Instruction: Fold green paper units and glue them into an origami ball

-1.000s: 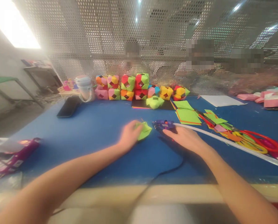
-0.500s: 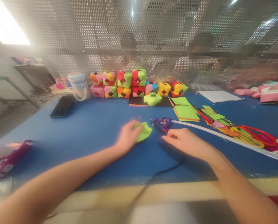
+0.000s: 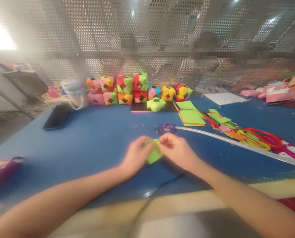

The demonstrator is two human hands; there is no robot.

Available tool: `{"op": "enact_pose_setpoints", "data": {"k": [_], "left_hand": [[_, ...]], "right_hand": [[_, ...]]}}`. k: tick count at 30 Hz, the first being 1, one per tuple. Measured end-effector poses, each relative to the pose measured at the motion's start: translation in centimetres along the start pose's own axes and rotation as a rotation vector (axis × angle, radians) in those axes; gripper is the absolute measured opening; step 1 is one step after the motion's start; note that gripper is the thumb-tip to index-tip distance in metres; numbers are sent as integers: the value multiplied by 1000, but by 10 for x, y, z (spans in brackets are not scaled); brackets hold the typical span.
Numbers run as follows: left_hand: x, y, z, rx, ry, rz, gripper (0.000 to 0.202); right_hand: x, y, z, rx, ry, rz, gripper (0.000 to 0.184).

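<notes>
Both hands meet over the blue table (image 3: 92,138) around a small folded green paper piece (image 3: 153,153). My left hand (image 3: 136,155) grips its left side with curled fingers. My right hand (image 3: 177,150) pinches its upper right edge. Just behind the hands lies a purple glue gun (image 3: 165,127) with a long white glue stick (image 3: 226,140) running off to the right; its black cord (image 3: 162,185) trails toward me.
A row of stacked colourful paper cubes (image 3: 127,87) lines the perforated screen, with one green cube (image 3: 156,104) on a black sheet. Green paper squares (image 3: 190,116), red scissors (image 3: 266,138), a phone (image 3: 56,116) and a lidded jar (image 3: 74,92) lie around. People sit behind the screen.
My right hand left the glue gun and came left to the green paper. My left hand drew the paper slightly toward me. The view shifted right.
</notes>
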State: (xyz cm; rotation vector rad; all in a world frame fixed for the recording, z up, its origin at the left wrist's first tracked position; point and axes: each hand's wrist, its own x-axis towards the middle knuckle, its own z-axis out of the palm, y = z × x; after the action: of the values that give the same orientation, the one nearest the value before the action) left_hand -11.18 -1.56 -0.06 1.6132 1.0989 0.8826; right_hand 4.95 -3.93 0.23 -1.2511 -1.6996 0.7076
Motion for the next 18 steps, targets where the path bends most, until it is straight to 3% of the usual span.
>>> {"op": "enact_pose_setpoints", "data": {"k": [4, 11, 18], "left_hand": [[4, -6, -1, -81, -41, -23, 21], [9, -18, -2, -239, -125, -41, 21], [9, -17, -3, -231, -142, -36, 19]], "right_hand": [[-1, 0, -1, -43, 15, -95, 3], [-2, 2, -9, -258, -13, -422, 12], [-2, 2, -9, -308, 21, -496, 16]]}}
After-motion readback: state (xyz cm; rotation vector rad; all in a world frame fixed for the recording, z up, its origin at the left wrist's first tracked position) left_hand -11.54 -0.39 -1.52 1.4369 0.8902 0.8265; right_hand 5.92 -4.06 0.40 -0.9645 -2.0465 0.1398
